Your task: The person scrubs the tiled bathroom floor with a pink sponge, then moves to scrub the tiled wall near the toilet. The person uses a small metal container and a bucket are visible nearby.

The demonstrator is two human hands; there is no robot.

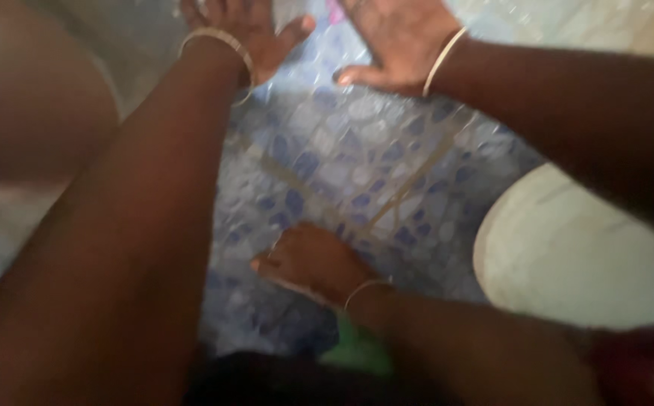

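The picture is blurred. My left hand (pixel 240 34) reaches forward at the top edge, palm down, thumb spread to the right, with a thin bangle on the wrist. Beside it, my right hand (pixel 394 41) also lies palm down with its thumb out and a bangle on the wrist. Both hands rest flat over the blue pebble-patterned floor (pixel 357 158), and their fingertips are cut off by the frame's edge. A small pink patch (pixel 335 10) shows between the hands. Neither hand visibly holds anything.
A bare foot (pixel 308 263) with a thin anklet stands on the patterned floor below the hands. A pale round object (pixel 567 256), perhaps a basin, sits at the right. A green patch (pixel 357 349) lies near the bottom.
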